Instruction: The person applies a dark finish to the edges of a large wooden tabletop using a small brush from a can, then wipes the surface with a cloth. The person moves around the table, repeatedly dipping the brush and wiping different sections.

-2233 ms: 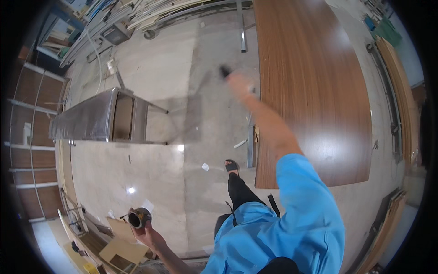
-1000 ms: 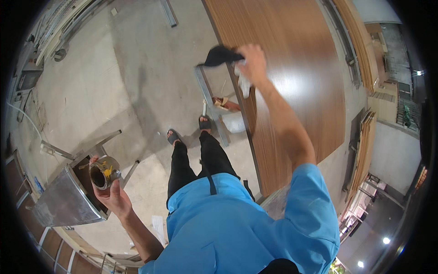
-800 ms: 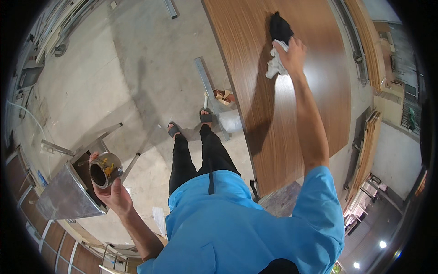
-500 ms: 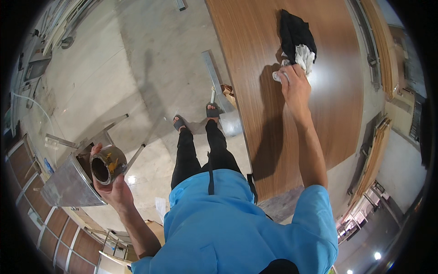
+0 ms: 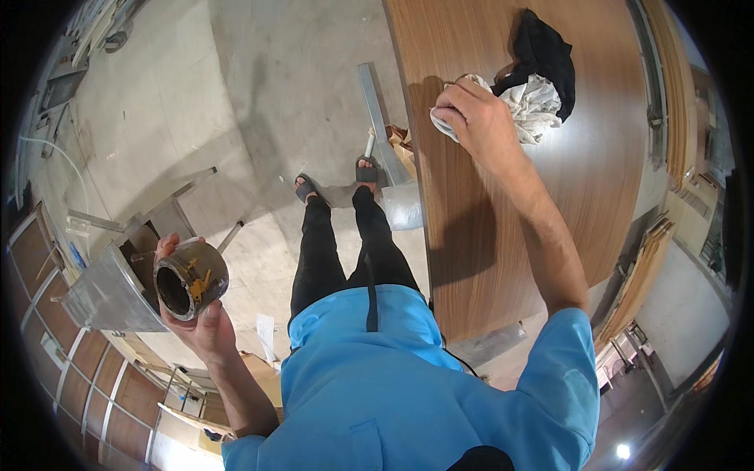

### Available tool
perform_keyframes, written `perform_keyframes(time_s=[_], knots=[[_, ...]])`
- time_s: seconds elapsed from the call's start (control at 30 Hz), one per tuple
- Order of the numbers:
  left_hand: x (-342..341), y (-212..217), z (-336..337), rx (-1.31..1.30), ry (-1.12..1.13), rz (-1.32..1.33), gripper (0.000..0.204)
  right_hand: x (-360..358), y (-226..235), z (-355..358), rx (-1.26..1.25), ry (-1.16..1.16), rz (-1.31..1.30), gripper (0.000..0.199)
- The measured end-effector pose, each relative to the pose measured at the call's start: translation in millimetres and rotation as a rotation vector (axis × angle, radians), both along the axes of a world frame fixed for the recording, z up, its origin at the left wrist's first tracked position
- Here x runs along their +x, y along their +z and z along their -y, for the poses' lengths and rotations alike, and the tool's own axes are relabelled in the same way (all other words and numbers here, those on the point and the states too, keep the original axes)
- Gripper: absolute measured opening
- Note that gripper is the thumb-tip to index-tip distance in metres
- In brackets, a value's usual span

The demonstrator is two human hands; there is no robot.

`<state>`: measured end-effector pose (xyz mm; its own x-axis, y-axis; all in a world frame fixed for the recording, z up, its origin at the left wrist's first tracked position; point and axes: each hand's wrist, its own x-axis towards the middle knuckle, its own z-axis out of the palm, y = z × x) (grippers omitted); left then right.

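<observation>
My left hand is wrapped round a round, open-topped container, greyish brown with yellow smears on its side, held tilted in the air at the left. Its dark mouth faces up, and what lies inside is too dark to make out. Over the wood-grain panel on the right, my right hand is closed on a white cloth. Part of that cloth bunches out on the far side of the hand. A black cloth lies against it, farther up the panel.
Beside my left hand stands a grey metal stool-like piece with legs. A metal bar and a clear plastic bag lie on the floor along the panel's left edge. Stacked boards lean at the far right.
My right hand has moved left across the panel toward its edge, pulling the white cloth out wider. The black cloth now appears farther right. My left hand still holds the container.
</observation>
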<state>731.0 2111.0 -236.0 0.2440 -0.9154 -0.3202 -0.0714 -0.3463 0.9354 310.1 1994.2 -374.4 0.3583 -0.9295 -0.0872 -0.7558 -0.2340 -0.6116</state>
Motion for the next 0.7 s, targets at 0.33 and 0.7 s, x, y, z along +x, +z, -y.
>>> perform_keyframes(time_s=[0.33,0.7], knots=[[21,-20,-11,-0.028,0.011,-0.036,0.091,39,1,-1,-0.033,0.139,-0.287,0.017],[30,-26,-23,-0.032,0.151,-0.051,0.094,51,-5,-6,-0.106,0.120,-0.393,0.020]])
